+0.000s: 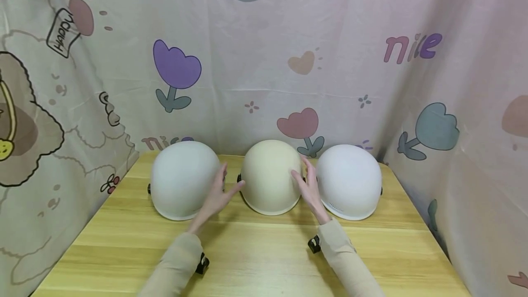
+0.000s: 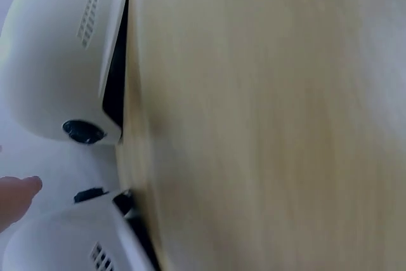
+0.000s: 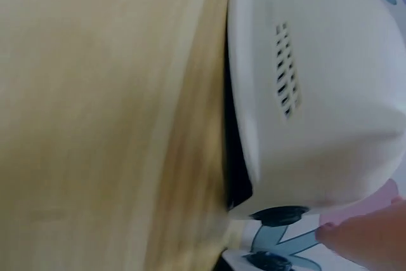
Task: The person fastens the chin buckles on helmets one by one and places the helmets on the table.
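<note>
Three rounded helmets stand in a row on the wooden table: a white helmet [image 1: 181, 178] at left, a cream helmet [image 1: 270, 178] in the middle and a white helmet [image 1: 350, 182] at right. My left hand [image 1: 215, 198] reaches into the gap left of the cream helmet, fingers extended, thumb pointing towards its black side knob [image 2: 84, 131]. On its other side is my right hand [image 1: 310, 190], fingers spread, thumb over the helmet's right edge in the head view. I cannot tell whether either hand touches it. Vent slots [image 3: 287, 71] show on the cream helmet's front.
Behind and beside the table [image 1: 264, 260] hangs a printed cloth [image 1: 255, 49] with tulips and lettering. The helmets sit near the table's back edge, with narrow gaps between them. Black cameras [image 1: 314, 244] are strapped at both wrists.
</note>
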A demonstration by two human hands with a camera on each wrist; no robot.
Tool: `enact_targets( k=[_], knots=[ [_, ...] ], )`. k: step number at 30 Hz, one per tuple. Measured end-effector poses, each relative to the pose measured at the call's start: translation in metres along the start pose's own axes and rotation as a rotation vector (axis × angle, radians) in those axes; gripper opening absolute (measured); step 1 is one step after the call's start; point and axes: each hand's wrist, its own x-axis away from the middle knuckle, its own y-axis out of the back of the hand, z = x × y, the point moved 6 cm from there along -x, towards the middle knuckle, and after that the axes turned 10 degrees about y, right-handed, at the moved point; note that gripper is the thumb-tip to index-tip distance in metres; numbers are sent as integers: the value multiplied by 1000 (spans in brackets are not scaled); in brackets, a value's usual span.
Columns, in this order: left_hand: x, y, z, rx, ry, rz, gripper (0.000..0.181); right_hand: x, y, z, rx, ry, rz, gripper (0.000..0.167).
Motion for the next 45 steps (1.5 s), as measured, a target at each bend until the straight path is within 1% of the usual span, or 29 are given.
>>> enact_targets(
  k=[4, 7, 10, 13, 17, 20, 23, 25, 29, 34, 37, 43, 45],
  knots=[
    [-7, -12, 7, 27, 57, 51, 97, 1, 0, -7, 6, -42, 49, 72],
    [-10, -19, 9, 52, 80, 90, 98, 2, -1, -10, -1, -60, 85, 74],
    [-11, -24, 11, 84, 94, 119, 97, 3, -2, -14, -5, -78, 112, 76],
    [-12, -26, 13, 105, 103, 143, 96, 4, -3, -15, -13, -72, 128, 76],
    [-14, -29, 14, 120, 109, 170, 94, 4, -3, -17, -38, -37, 141, 77],
    [-16, -31, 13, 125, 108, 176, 94, 3, -3, -25, -47, -53, 162, 79],
    [-18, -32, 14, 132, 113, 171, 94, 2, -4, -32, -43, -94, 187, 78],
    [-20, -32, 14, 134, 119, 166, 94, 3, -4, -31, -41, -106, 189, 78],
    [-22, -33, 17, 132, 130, 160, 95, 5, -4, -23, -8, -100, 172, 82],
    [-23, -32, 18, 129, 130, 156, 95, 6, -5, -26, 24, -124, 174, 89],
    [-22, -31, 17, 134, 135, 159, 96, 6, -4, -25, 34, -131, 175, 90],
    [-22, -30, 15, 110, 131, 159, 96, 6, -3, -24, 42, -159, 180, 91],
    [-22, -31, 14, 105, 128, 157, 95, 6, -3, -24, 48, -157, 184, 92]
  ],
)
